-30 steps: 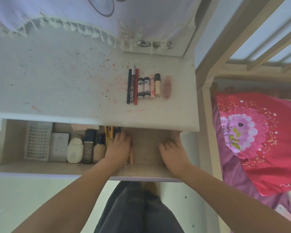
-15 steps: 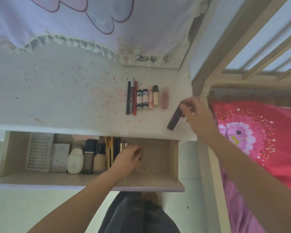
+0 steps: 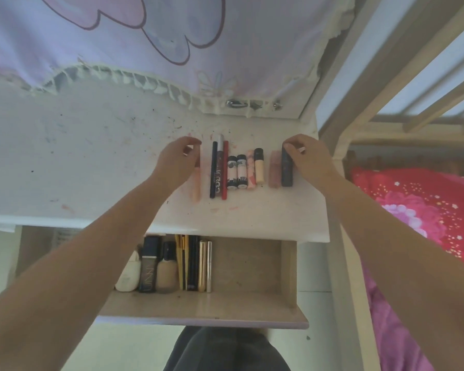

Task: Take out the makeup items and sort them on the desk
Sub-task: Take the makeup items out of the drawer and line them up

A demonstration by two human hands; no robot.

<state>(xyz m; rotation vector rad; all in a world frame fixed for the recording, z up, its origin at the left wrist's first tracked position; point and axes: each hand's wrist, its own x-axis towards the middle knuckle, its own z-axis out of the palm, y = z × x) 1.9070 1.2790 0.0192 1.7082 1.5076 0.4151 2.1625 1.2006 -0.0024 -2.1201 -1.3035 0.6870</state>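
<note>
A: What does each hand hold?

B: The left hand (image 3: pixel 178 159), at about 10 o'clock of the view's centre, has its fingers curled round the upper end of a peach stick (image 3: pixel 196 188) lying on the desk (image 3: pixel 91 156). The right hand (image 3: pixel 310 156), at about 1 o'clock, pinches the top of a dark tube (image 3: pixel 286 169) that lies flat at the right end of the row.

A: How is the row on the desk arranged?

B: All pieces lie parallel, pointing toward 12 o'clock. From left: peach stick, black pencil (image 3: pixel 213 170), silver-capped tube (image 3: pixel 219 164), red pencil (image 3: pixel 225 170), two black-capped white tubes (image 3: pixel 236 171), patterned pink tube (image 3: pixel 250 170), cream tube (image 3: pixel 259 166), dusty-pink tube (image 3: pixel 274 169), dark tube just beside it.

A: And what lies at 6 o'clock?

B: The open drawer (image 3: pixel 247 266), holding a white bottle (image 3: pixel 127 277), a dark foundation bottle (image 3: pixel 148 263), a beige bottle (image 3: pixel 167 269), yellow and black pencils (image 3: pixel 185 261), and gold tubes (image 3: pixel 204 263), packed side by side.
</note>
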